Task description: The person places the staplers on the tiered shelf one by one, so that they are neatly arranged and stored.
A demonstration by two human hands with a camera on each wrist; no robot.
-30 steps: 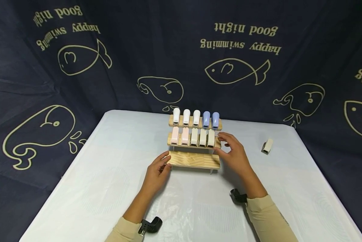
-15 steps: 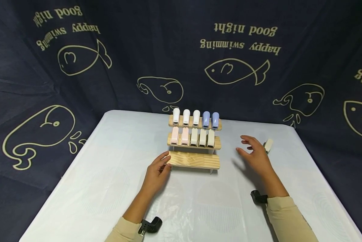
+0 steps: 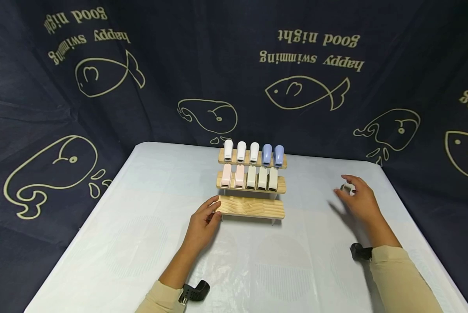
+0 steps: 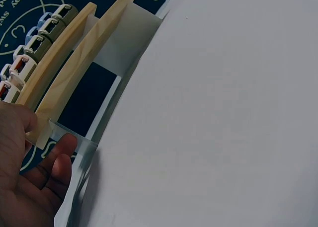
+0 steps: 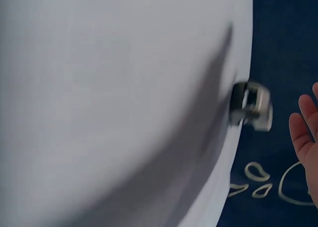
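My left hand (image 3: pixel 202 224) holds the left end of the lowest wooden shelf of a three-tier display rack (image 3: pixel 251 208). In the left wrist view, its fingers (image 4: pixel 62 150) lie around the shelf's end and its clear leg. A small cream stapler (image 3: pixel 347 188) rests on the table at the right, partly hidden by my right hand (image 3: pixel 361 202). That hand hovers around it with thumb and fingers apart. In the right wrist view the stapler (image 5: pixel 252 105), dark-based and blurred, shows a gap from the fingers (image 5: pixel 300 132).
White staplers (image 3: pixel 241 151) and blue staplers (image 3: pixel 267 154) line the top shelf. The middle shelf bears pink staplers (image 3: pixel 239 176) and cream staplers (image 3: pixel 262 178). A white cloth covers the table (image 3: pixel 152 243); a dark printed curtain (image 3: pixel 202 56) hangs behind it.
My right hand has left the rack's right end and moved rightward across the table to the lone stapler. My left hand and the rack have stayed put.
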